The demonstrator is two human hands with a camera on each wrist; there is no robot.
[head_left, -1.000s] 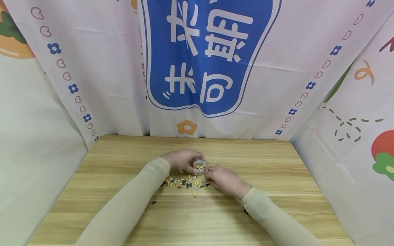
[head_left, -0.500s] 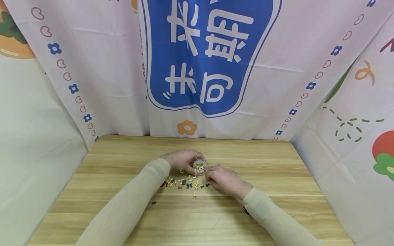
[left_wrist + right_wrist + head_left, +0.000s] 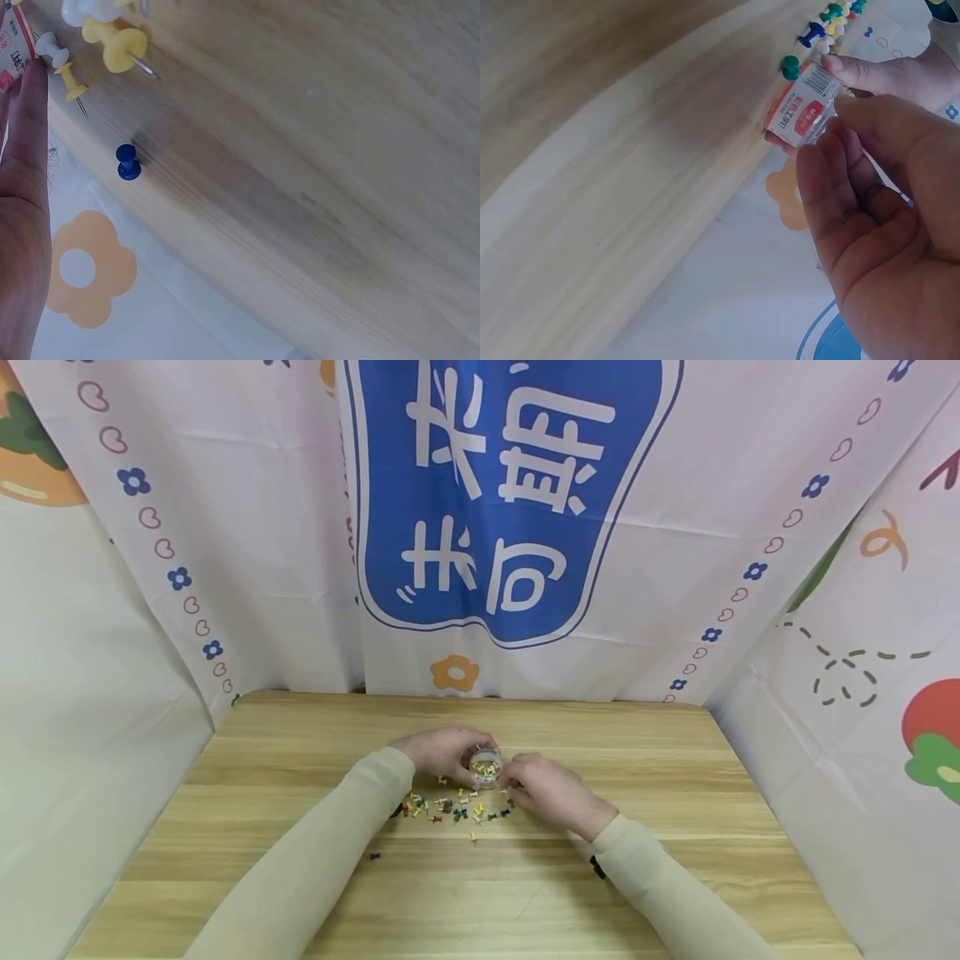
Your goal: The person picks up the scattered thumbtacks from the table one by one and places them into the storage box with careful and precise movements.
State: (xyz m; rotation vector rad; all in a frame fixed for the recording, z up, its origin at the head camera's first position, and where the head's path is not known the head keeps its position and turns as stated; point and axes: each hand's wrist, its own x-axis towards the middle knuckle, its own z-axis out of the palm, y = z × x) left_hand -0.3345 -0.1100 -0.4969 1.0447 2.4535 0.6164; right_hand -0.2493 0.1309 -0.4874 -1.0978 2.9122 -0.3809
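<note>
A small clear plastic box (image 3: 801,111) with a red-and-white barcode label holds yellow and white push pins. My left hand (image 3: 447,752) grips it, thumb and fingers round its sides, its opening facing the head camera. My right hand (image 3: 545,789) is at the box's right rim. In the right wrist view its fingers curl, with thumb and fingertips close together right by the box; I cannot tell whether a pin is between them. Loose push pins lie just below both hands, among them a yellow pin (image 3: 478,809), a red pin (image 3: 437,817) and a green pin (image 3: 790,67).
Apart from the scatter, a dark push pin (image 3: 375,856) lies by the left forearm, and a yellow pin (image 3: 473,837) lies nearer the front. In the left wrist view a blue pin (image 3: 128,162) stands near the edge of the wooden table (image 3: 637,893). A printed curtain (image 3: 300,568) hangs behind.
My right hand has shifted slightly up, away from the table pins, and a white pin now shows under its fingers. My left hand and the box have stayed in place.
</note>
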